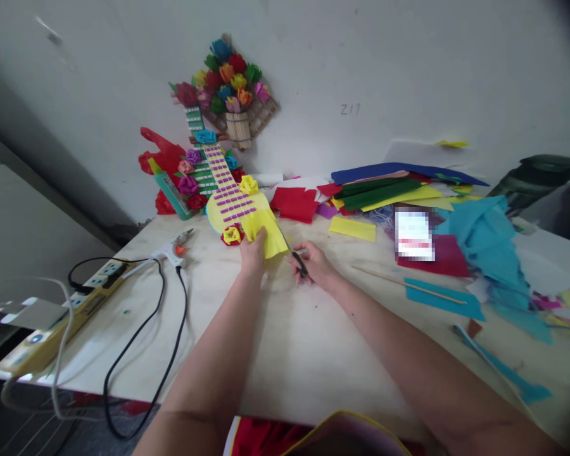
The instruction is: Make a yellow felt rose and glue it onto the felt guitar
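Observation:
My left hand (253, 252) is closed on a piece of yellow paper (266, 233), held just above the table. My right hand (313, 265) grips small black-handled scissors (298, 261), their blades pointing up along the right edge of that yellow paper. Just behind the paper lies a yellow paper guitar (230, 206) with purple strips and paper roses. A small red-and-yellow paper flower (232, 235) sits to the left of my left hand.
A glue gun (175, 249) and a power strip (71, 304) with black cables lie at the left. Piles of coloured paper (384, 190), blue tissue (484, 240) and a thin wooden stick (408, 285) cover the right. A paper flower bouquet (230, 82) hangs on the wall.

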Tool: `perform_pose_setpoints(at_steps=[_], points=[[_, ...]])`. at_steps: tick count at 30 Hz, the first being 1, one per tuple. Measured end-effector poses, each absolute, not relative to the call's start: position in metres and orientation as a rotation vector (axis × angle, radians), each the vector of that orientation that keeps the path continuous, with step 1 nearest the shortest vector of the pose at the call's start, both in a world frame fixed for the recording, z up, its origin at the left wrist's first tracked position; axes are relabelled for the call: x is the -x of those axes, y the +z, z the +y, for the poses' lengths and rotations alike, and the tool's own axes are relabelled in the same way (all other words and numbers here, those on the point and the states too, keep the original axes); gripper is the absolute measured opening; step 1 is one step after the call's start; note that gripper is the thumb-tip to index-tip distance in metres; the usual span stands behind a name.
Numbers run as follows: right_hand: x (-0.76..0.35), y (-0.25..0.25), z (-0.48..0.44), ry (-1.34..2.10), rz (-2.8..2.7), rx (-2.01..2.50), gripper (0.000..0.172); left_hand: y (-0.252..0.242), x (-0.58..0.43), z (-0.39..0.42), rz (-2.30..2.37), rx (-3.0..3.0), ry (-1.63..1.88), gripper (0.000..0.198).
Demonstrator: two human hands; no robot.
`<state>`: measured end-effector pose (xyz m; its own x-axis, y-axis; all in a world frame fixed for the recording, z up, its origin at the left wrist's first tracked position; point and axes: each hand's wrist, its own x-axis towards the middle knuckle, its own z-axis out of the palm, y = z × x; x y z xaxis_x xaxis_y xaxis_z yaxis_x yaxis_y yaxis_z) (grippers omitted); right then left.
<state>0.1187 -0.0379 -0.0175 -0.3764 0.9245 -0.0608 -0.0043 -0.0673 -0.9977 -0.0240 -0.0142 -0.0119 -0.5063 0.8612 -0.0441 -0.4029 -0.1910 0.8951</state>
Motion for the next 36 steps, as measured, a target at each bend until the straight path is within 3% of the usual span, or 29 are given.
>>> perform_pose_setpoints(at_steps=[20, 36], points=[[-0.1219, -0.0119, -0.0407, 1.622, -1.446, 0.973, 0.040, -0.0161, 0.0269, -0.0133, 1.123, -0.630, 1.806, 0.038], [-0.1214, -0.0106, -0.0406, 1.631, -1.445, 0.981, 0.030, -0.0149, 0.0239, -0.0132, 1.132, -0.647, 1.866, 0.032]])
